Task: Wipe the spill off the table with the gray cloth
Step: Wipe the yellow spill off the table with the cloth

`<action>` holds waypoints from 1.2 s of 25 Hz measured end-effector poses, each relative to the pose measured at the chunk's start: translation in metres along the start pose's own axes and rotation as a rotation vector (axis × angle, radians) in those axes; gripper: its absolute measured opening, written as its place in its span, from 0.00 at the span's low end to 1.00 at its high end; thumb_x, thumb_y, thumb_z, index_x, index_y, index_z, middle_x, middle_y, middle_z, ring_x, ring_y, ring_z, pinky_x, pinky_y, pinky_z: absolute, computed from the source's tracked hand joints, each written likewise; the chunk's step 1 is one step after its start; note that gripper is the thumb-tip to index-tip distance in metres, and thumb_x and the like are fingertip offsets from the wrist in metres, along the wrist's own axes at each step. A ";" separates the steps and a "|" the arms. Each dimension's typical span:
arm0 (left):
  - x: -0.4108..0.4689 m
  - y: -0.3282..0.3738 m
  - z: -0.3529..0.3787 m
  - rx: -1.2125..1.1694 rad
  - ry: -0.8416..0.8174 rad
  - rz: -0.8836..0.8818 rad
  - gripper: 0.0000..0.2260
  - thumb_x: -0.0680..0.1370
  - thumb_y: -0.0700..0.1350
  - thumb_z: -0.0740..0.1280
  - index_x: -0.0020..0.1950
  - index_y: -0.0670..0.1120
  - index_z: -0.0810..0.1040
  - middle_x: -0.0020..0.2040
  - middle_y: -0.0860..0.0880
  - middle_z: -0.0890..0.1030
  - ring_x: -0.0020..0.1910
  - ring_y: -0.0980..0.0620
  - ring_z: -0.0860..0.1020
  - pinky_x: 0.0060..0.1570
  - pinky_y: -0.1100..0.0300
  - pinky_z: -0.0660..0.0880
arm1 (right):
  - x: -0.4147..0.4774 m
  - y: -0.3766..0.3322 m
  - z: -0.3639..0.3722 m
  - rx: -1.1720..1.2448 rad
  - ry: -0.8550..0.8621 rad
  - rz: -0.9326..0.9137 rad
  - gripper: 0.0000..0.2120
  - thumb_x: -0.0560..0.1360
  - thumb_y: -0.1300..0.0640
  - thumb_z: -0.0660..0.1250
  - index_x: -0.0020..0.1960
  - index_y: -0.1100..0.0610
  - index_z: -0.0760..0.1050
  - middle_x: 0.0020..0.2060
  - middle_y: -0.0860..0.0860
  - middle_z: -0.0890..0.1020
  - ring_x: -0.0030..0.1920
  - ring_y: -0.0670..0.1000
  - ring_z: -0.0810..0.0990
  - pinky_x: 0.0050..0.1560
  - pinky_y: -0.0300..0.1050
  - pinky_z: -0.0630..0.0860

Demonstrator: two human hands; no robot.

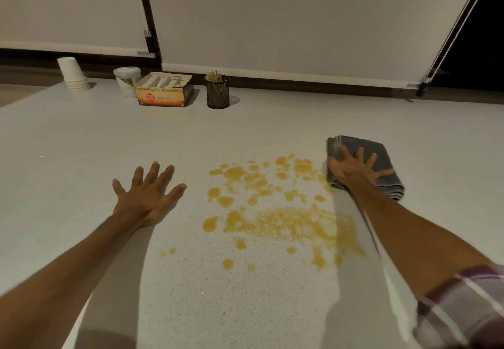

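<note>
Pressing gray cloth (pixel 365 163) w/ right hand (pixel 351 170); mesh cup (pixel 217 93) holds sticks (pixel 214 75).

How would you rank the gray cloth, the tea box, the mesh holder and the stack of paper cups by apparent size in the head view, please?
1. gray cloth, though it lies nearer
2. tea box
3. mesh holder and stack of paper cups: too alike to rank

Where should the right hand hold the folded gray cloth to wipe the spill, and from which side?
Press from above, palm flat on the middle of the gray cloth, as the right hand does. It lies folded and flat at the orange spill's right edge, so pinching an edge would probably unfold it.
</note>
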State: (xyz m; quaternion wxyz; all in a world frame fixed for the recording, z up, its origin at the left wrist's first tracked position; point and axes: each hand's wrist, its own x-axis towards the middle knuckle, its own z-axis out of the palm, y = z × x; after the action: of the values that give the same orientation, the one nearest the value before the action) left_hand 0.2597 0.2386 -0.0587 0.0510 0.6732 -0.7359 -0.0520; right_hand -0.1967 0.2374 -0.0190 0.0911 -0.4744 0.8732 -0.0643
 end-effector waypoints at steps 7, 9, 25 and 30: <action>0.001 -0.001 0.001 0.001 -0.008 -0.019 0.43 0.66 0.79 0.35 0.78 0.63 0.43 0.81 0.54 0.42 0.80 0.46 0.42 0.71 0.31 0.37 | -0.002 -0.017 0.020 -0.089 -0.023 -0.362 0.44 0.63 0.17 0.40 0.75 0.32 0.47 0.80 0.45 0.49 0.79 0.58 0.45 0.63 0.79 0.34; 0.001 -0.001 0.000 0.005 -0.023 -0.022 0.43 0.66 0.79 0.35 0.78 0.63 0.43 0.81 0.54 0.42 0.80 0.46 0.42 0.71 0.31 0.37 | 0.014 -0.010 0.010 -0.097 -0.044 -0.357 0.49 0.55 0.14 0.40 0.74 0.29 0.45 0.80 0.45 0.47 0.78 0.61 0.43 0.63 0.80 0.32; -0.007 0.009 -0.006 -0.031 -0.013 -0.022 0.39 0.71 0.76 0.38 0.79 0.61 0.44 0.81 0.53 0.42 0.79 0.46 0.40 0.70 0.31 0.35 | -0.011 -0.110 0.032 -0.140 -0.122 -0.533 0.43 0.63 0.18 0.44 0.74 0.30 0.41 0.79 0.46 0.41 0.78 0.60 0.40 0.69 0.77 0.39; -0.006 0.010 -0.006 -0.034 -0.025 -0.011 0.37 0.73 0.73 0.39 0.79 0.59 0.42 0.81 0.51 0.40 0.79 0.43 0.38 0.69 0.29 0.34 | -0.019 -0.173 0.041 -0.088 -0.099 -0.430 0.41 0.70 0.23 0.48 0.77 0.36 0.42 0.80 0.52 0.41 0.77 0.65 0.38 0.69 0.77 0.39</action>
State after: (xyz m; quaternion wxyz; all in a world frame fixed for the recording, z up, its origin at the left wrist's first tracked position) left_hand 0.2515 0.2454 -0.0512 0.0531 0.6754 -0.7319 -0.0733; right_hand -0.0362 0.1581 -0.0224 0.0970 -0.6559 0.7483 -0.0207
